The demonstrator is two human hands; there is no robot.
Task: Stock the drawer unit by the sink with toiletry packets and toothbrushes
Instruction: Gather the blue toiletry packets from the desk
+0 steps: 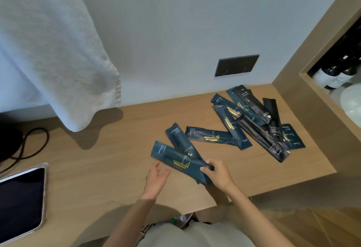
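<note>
Far to the left of my left hand a tablet (19, 198) lies dark-screen-up at the near edge of the wooden counter (97, 168). A black cable (33, 143) loops beyond it. A white towel (58, 51) hangs down the wall above that side, and its lower corner ends above the counter, well left of both my hands.

My left hand (156, 176) hovers over the counter with the fingers loose and slightly spread, gripping nothing. Its fingertips are right at the lower edge of the nearer blue packet, but I cannot tell whether they touch it.

Just to the right, my right hand (216, 174) pinches the near ends of two blue packets (175, 160) between thumb and curled fingers. They fan out from my grip, up and to the left, across the gap between my hands.

Beyond my right hand a single blue packet (209, 136) lies flat on the counter. Farther out and to the right of it sits a heap of packets (244, 129), blue ones and black ones crossed over each other. A black toothbrush packet (252, 106) lies on top towards the wall.

A dark socket plate (236, 65) sits on the wall above the heap. Far right of my right hand, dark bottles (332, 76) stand in a recess beside a white basin (351, 106).
</note>
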